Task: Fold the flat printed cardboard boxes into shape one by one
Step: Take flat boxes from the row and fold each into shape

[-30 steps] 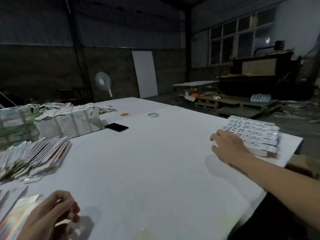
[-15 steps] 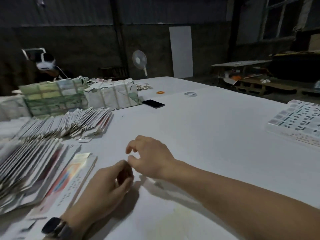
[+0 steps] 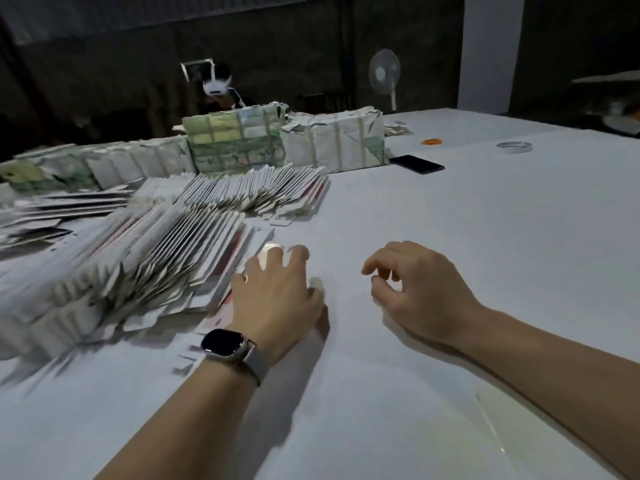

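Two fanned rows of flat printed cartons (image 3: 145, 258) lie at the table's (image 3: 485, 237) left. Your left hand (image 3: 277, 292) presses spread fingers on the nearest flat carton (image 3: 258, 242); your right hand (image 3: 419, 289) hovers loosely curled, holding nothing.

White table (image 3: 450, 237), white-and-red flat boxes (image 3: 166, 251), green-patterned bundle (image 3: 232, 143), black phone (image 3: 417, 164).

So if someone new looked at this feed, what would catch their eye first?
Probably the fanned rows of flat boxes filling the left of the white table, with wrapped bundles behind them. Next, the two hands up front: the left hand, with a watch on its wrist, reaches onto the nearest row; the right hand hovers empty.
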A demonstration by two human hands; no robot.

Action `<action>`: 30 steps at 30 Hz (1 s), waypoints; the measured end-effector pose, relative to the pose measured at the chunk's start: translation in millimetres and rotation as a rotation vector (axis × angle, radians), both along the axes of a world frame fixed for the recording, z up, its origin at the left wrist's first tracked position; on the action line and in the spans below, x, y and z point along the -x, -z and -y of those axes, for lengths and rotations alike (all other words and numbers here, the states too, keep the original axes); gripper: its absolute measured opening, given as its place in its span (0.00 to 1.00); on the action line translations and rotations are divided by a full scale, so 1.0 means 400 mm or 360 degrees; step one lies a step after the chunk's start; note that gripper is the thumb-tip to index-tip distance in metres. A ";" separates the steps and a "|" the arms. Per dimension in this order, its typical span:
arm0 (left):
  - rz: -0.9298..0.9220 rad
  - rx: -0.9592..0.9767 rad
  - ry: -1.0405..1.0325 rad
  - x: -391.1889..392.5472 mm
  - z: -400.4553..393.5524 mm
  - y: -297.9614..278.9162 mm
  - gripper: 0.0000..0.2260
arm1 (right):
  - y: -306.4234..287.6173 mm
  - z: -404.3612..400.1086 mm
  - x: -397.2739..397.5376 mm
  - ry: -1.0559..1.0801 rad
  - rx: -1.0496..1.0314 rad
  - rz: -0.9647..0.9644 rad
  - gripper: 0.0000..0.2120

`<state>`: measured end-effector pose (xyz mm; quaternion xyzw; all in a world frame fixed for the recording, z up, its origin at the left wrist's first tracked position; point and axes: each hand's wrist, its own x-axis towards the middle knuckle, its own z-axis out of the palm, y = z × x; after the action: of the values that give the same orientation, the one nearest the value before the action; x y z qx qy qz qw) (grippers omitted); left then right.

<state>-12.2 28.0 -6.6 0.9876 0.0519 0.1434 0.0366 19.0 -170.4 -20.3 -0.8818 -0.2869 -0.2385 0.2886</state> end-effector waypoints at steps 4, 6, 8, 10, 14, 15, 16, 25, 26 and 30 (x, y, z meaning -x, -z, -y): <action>-0.0097 -0.0001 0.0071 -0.004 -0.014 -0.002 0.21 | 0.005 0.006 -0.002 -0.0032 0.0001 -0.0006 0.05; -0.0036 -0.0013 0.0111 -0.001 -0.014 -0.008 0.23 | 0.006 0.006 0.000 -0.0050 -0.0022 -0.0018 0.05; 0.0033 -0.0036 0.0161 0.001 -0.013 -0.012 0.24 | 0.006 0.004 0.001 -0.0068 -0.0034 -0.0032 0.05; 0.0156 -0.0024 0.0199 0.002 -0.012 -0.021 0.24 | 0.005 0.004 0.001 -0.0068 -0.0027 -0.0040 0.06; 0.0457 -0.0100 0.0203 0.017 -0.003 -0.051 0.24 | 0.007 0.004 -0.002 -0.0070 -0.0018 -0.0060 0.06; 0.0541 -0.0110 0.0221 0.024 -0.001 -0.063 0.24 | 0.007 0.004 -0.002 -0.0064 -0.0023 -0.0070 0.06; 0.0640 -0.0094 0.0242 0.031 0.001 -0.078 0.23 | 0.007 0.004 -0.004 -0.0059 -0.0032 -0.0078 0.06; 0.0950 0.0997 0.0586 0.034 0.074 -0.087 0.17 | -0.010 -0.035 0.010 -0.0736 -0.0941 -0.0906 0.15; 0.0836 0.1201 0.0587 0.032 0.084 -0.076 0.17 | -0.013 -0.034 0.011 -0.0778 -0.0957 -0.0911 0.16; 0.0492 0.1741 0.0478 0.024 0.106 -0.041 0.12 | -0.019 -0.022 0.004 -0.0811 -0.1144 -0.1001 0.22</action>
<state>-21.7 -14.5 9.8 0.7893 -0.0280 0.2315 0.5680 17.5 -161.7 -12.5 -0.6587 -0.2918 0.0313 0.6928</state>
